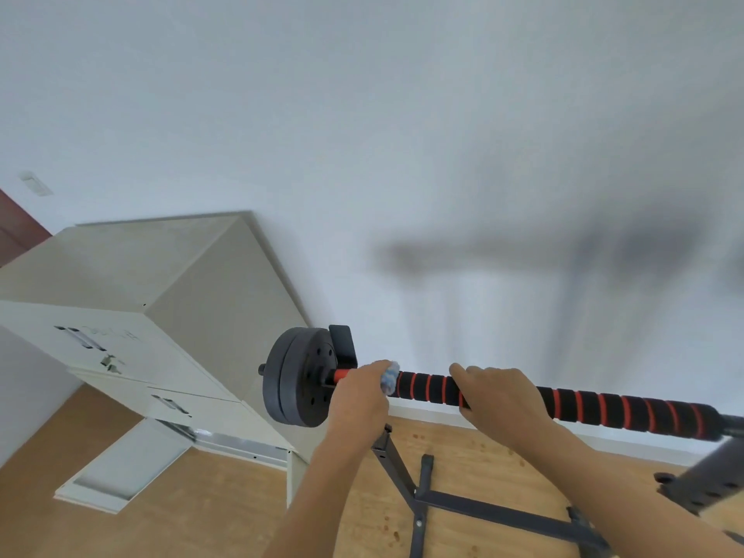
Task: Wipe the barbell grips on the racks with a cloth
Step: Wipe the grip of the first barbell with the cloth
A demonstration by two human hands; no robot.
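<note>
My left hand clamps the cloth round the barbell grip; my right hand curls over it, palm down.

Both bare arms reach forward and up from the bottom of the view. The left hand has its fingers curled tight in a grip. The right hand sits near it, fingers bent over, knuckles up.

one view only, from the person's head, tilted, looking forward and down along both forearms, close over the bar, with the wall ahead and floor below.
</note>
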